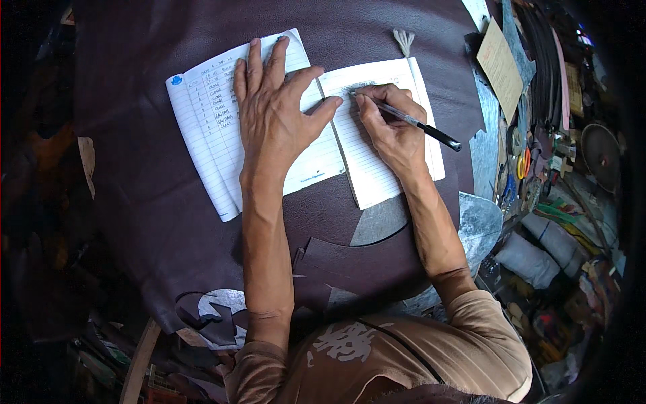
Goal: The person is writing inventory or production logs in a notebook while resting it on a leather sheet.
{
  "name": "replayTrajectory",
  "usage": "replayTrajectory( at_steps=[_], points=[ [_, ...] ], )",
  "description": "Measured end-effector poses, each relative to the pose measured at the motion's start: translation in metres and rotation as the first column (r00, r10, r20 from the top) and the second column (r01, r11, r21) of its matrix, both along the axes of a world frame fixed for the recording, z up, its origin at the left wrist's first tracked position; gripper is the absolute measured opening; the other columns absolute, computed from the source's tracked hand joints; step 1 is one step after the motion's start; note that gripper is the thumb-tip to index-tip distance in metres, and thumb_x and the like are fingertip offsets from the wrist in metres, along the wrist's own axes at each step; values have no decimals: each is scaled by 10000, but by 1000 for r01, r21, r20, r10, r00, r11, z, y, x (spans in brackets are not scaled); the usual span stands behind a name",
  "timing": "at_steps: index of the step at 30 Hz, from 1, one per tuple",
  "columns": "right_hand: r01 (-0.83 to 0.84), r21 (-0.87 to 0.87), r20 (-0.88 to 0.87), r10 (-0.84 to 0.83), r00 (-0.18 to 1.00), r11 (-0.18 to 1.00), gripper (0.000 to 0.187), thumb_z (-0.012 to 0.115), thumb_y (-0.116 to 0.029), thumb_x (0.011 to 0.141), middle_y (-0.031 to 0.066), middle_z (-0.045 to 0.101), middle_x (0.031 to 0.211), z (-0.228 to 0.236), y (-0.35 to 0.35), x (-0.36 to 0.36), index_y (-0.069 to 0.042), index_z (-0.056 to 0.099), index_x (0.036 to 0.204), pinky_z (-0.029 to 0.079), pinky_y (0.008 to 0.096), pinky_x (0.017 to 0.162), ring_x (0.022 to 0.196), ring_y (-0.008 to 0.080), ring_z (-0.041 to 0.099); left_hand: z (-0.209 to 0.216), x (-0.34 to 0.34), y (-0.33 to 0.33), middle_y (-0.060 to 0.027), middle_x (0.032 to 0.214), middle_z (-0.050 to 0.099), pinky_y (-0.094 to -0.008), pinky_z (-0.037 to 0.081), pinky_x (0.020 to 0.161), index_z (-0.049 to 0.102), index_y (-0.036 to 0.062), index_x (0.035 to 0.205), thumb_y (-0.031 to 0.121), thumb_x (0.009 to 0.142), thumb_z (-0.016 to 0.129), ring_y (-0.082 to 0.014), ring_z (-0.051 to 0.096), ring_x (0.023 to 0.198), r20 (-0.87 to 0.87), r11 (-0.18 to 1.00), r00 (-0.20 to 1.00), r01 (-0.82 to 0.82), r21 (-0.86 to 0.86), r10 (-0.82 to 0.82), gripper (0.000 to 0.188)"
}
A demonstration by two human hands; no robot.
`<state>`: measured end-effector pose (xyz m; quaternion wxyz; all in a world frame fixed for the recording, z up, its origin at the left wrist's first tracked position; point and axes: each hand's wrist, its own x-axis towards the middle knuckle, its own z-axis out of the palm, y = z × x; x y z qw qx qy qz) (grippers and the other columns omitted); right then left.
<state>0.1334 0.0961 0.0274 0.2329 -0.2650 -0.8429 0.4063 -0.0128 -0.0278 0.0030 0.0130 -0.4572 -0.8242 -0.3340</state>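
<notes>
The right hand (pixel 397 130) had its fingers pinched round a ballpoint pen (pixel 425 127), tip just left of them over a ruled page (pixel 377 182), long axis slanting down rightward; the left hand (pixel 277 118), fingers spread, rested on a handwritten page (pixel 214 156).

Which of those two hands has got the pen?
The right hand: it grips the black-ended pen. The left hand holds no pen; it lies spread out over the left lined page.
</notes>
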Motion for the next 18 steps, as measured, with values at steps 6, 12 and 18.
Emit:
replayTrajectory(
  at_steps=[6,12,18],
  points=[
    [41,-81,-14,-42,999,996,111,711,-117,874,75,672,739,5,-3,-2,-9,713,849,420,320,710,640,146,538,-1,-2,-2,-147,1514,483,-587,112,1225,777,175,1120,477,736,839,-410,254,1492,19,999,1000,23,-27,-22,492],
    [21,-18,-16,-21,1000,1000,110,715,-115,877,73,662,726,1,-1,-1,-9,712,852,419,322,699,617,143,526,-1,0,0,-156,1491,513,-558,147,1233,789,178,1076,432,711,844,-409,294,1480,7,1000,1000,1,-6,-1,448],
    [-8,11,-9,8,1000,1000,114,719,-113,875,71,653,717,0,0,0,-7,698,836,415,322,678,599,143,513,1,-1,-1,-155,1491,513,-556,144,1234,790,180,1074,440,715,839,-403,292,1482,1,1000,1000,-3,-21,3,446]
  ],
)
